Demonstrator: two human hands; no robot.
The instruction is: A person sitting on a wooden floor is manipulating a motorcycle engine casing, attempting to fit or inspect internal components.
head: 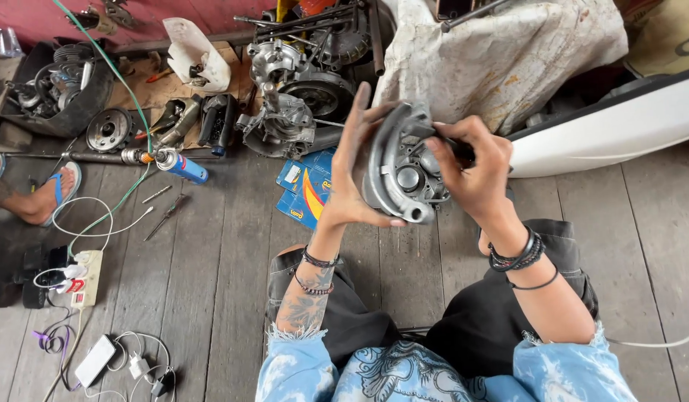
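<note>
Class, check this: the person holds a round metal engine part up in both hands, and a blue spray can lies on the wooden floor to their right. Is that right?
One detail is wrong. The head view shows the blue spray can lying on the wooden floor to the person's left, not right. The left hand and right hand do hold the metal engine part.

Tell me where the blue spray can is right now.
In the head view, the blue spray can lies on the wooden floor at upper left, just below the dark engine parts and beside the green hose.
</note>
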